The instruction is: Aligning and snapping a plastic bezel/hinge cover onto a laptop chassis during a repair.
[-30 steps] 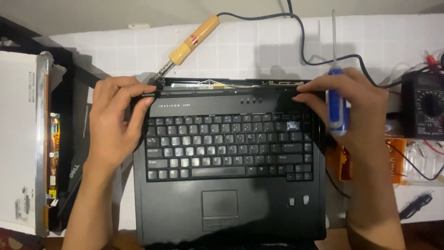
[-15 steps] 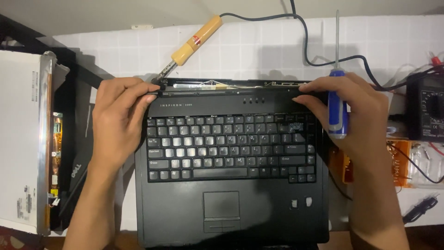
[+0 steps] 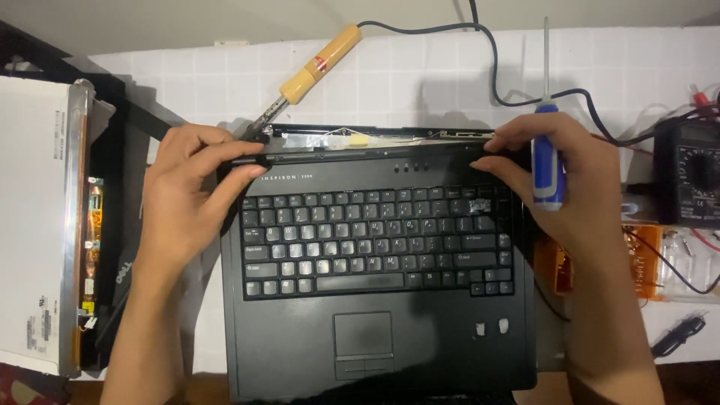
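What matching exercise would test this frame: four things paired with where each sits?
Things:
1. screwdriver
2. soldering iron
3. multimeter
4. detached screen panel

Places:
A. far left, beside the laptop base
B. right edge, black, with leads
C. tucked in the right hand, shaft pointing away
D. behind the laptop's upper left corner, near the left hand

Pairs: 1-C, 2-D, 3-B, 4-A
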